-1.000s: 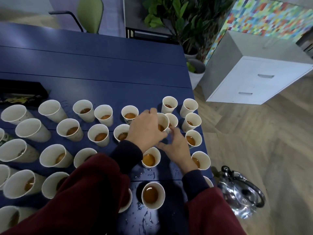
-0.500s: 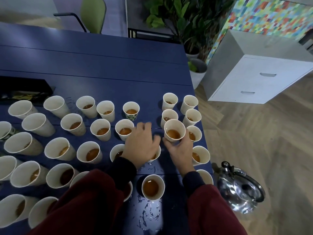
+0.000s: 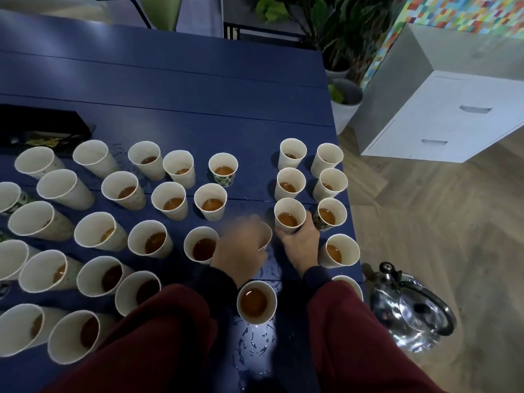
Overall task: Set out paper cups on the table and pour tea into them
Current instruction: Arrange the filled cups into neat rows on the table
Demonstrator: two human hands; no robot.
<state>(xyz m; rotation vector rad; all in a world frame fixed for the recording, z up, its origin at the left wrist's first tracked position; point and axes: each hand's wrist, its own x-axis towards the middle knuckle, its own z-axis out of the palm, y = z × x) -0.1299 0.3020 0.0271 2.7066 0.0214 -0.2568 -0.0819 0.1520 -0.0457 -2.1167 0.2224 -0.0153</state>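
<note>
Several white paper cups stand on the dark blue table point(image 3: 175, 89), most with brown tea in them. My right hand point(image 3: 299, 242) grips one tea-filled cup point(image 3: 289, 215) at its base, in the right-hand column of cups. My left hand point(image 3: 241, 251) is blurred and wraps around another cup point(image 3: 265, 236) just left of it; that cup is mostly hidden by the hand. A full cup point(image 3: 256, 302) stands between my two red sleeves. A shiny metal kettle point(image 3: 411, 313) sits on the floor to the right of the table.
Spilled drops wet the table near the front cup point(image 3: 255, 341). A black box point(image 3: 42, 129) lies at the left back. A white drawer cabinet point(image 3: 453, 114), potted plants point(image 3: 344, 100) and a green chair point(image 3: 161, 9) stand beyond the table. The floor is wood.
My right hand has carried its cup back and set it in the right column. My left hand has drawn toward me and closed around a nearer cup. The view has shifted slightly.
</note>
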